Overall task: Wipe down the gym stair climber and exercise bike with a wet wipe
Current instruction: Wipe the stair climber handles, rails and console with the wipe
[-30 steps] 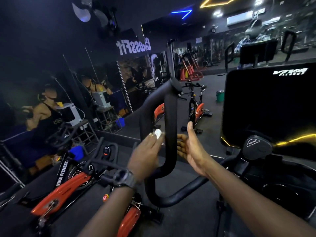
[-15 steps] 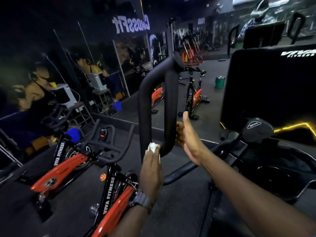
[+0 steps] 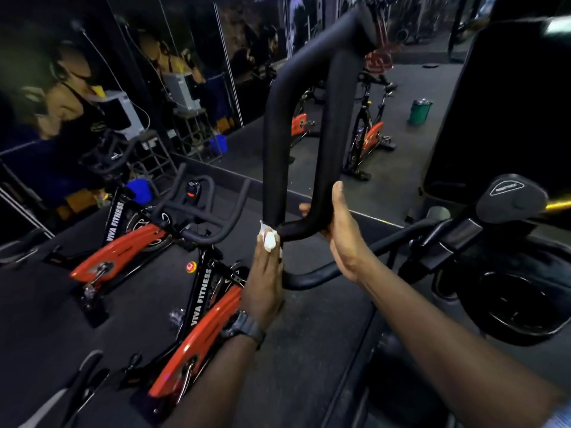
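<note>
The stair climber's black loop handle [image 3: 276, 134] rises in the middle of the head view. My left hand [image 3: 265, 288] holds a bunched white wet wipe [image 3: 268, 240] at its fingertips and presses it against the lower end of the loop's left bar. My right hand [image 3: 343, 239] grips the loop's right bar near the bottom bend, thumb pointing up along it and fingers wrapped behind. The climber's dark console [image 3: 509, 103] stands to the right. An orange and black exercise bike [image 3: 197, 329] stands below my left arm.
A second orange bike [image 3: 123, 248] stands further left beside a mirrored wall [image 3: 139, 72]. More bikes [image 3: 367, 134] and a green bin [image 3: 419, 112] stand on the dark floor beyond. A black cup holder [image 3: 513, 307] sits at the right under the console.
My left hand has slid the wipe down the loop's left bar to its bottom bend. My right hand has moved down the right bar and closed around it. The view has tilted downward.
</note>
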